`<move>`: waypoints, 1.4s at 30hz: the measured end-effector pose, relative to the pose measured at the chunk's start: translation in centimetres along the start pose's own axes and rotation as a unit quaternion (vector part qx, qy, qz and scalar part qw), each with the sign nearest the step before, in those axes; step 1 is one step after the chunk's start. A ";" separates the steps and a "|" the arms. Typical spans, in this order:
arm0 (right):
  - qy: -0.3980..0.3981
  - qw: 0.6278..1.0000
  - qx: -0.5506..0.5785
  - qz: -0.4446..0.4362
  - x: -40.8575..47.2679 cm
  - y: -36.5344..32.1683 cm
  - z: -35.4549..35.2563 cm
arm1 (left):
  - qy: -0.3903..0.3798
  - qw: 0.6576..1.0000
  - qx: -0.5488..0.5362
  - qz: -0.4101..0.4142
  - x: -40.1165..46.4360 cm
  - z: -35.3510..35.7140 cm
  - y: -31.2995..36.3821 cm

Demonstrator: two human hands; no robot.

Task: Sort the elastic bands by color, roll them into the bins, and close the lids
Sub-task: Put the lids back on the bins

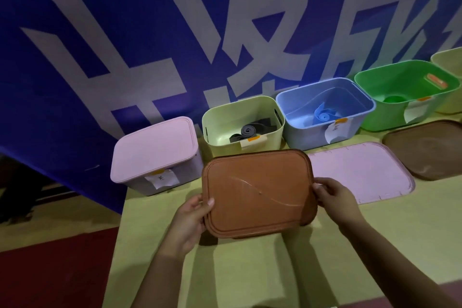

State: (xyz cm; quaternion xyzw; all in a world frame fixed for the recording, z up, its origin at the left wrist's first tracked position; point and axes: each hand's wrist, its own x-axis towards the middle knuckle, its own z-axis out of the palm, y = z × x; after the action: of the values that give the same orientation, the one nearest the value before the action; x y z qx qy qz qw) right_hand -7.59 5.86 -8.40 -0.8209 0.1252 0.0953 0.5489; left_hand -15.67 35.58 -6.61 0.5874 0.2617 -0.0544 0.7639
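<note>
I hold a brown lid (258, 192) above the table, just in front of the open pale yellow bin (215, 117). My left hand (192, 217) grips its left edge and my right hand (335, 197) grips its right edge. The yellow bin holds rolled black bands (250, 130). Left of it stands a pink bin with its pink lid (155, 147) shut. To the right, an open blue bin (295, 117) holds a rolled blue band (323, 114), and an open green bin (370, 120) holds a green roll (393, 99).
A loose pink lid (360, 170) lies flat on the yellow table (250, 270) right of my hands, with a second brown lid (425, 152) beyond it. Another pale bin (447, 62) stands at the far right. A blue banner hangs behind the bins; the table's left edge drops to the floor.
</note>
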 end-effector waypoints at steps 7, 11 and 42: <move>-0.089 0.983 0.159 0.009 1.6 -5.3 -2.8 | 0.006 0.993 -0.049 0.108 0.1 1.5 4.8; -0.159 0.926 0.316 0.128 2.2 -7.4 -3.4 | -0.009 0.990 -0.072 0.124 0.5 2.4 6.3; -0.051 0.993 0.093 -0.047 17.2 -12.9 3.1 | 0.107 0.981 0.121 0.107 10.7 4.6 7.7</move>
State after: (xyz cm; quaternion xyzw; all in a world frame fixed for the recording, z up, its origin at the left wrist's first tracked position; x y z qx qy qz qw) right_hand 12.74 11.76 -3.32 -0.7653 0.0668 0.0994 0.6324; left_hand -1.98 36.08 -4.04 0.7023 0.2692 0.0592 0.6564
